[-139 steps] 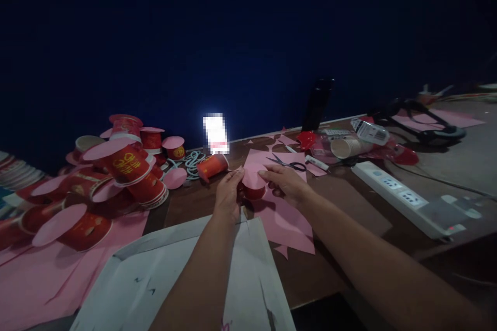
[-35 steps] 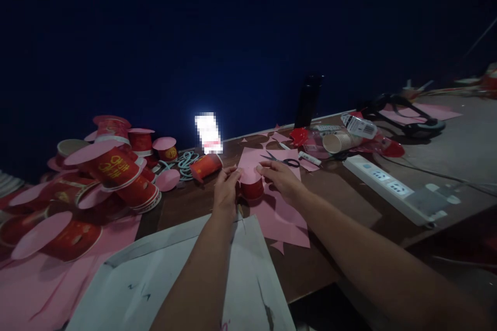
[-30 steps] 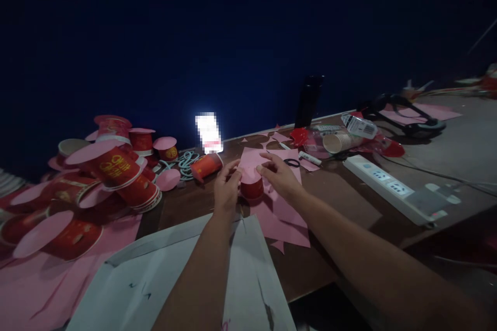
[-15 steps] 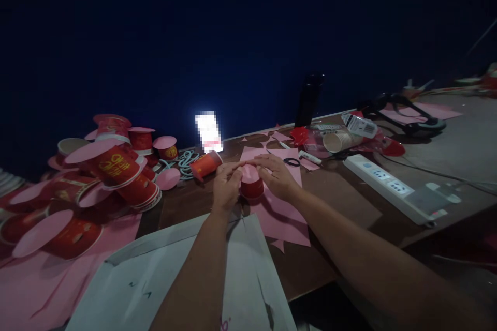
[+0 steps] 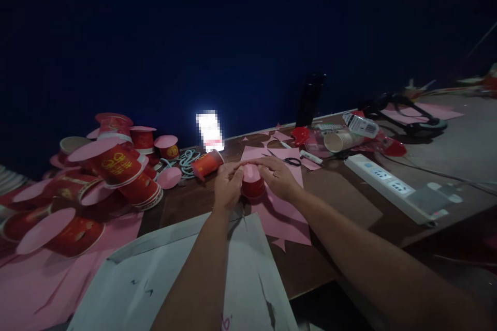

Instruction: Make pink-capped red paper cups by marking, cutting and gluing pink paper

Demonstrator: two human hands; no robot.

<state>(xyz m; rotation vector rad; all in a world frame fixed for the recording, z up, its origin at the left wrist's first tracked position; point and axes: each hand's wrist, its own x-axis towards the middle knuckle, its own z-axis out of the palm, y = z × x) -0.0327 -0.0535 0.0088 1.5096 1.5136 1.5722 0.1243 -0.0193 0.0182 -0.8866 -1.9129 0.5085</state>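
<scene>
In the middle of the table an upturned red paper cup (image 5: 254, 188) stands on a pink paper sheet (image 5: 283, 222). A pink paper disc (image 5: 252, 173) lies over its top. My left hand (image 5: 230, 183) is closed on the disc's left side, thumb and fingers gripping its edge. From the right, my right hand (image 5: 276, 173) holds the opposite edge, its fingers reaching across the far side. The two sets of fingertips nearly meet behind the disc and partly hide it. Just beyond my right hand lie black-handled scissors (image 5: 292, 161).
Red cups with pink discs (image 5: 120, 163) are heaped at the left. Near them lie a tipped red cup (image 5: 208, 164) and a pale cord (image 5: 189, 160). A white power strip (image 5: 388, 186), stacked paper cups (image 5: 337, 140) and a glue stick (image 5: 310, 157) are rightward. A white board (image 5: 174, 269) lies in front.
My right hand's fingers have drawn slightly nearer, uncovering more of the scissors behind. Both hands stay on the disc and cup. The whole view has shifted slightly.
</scene>
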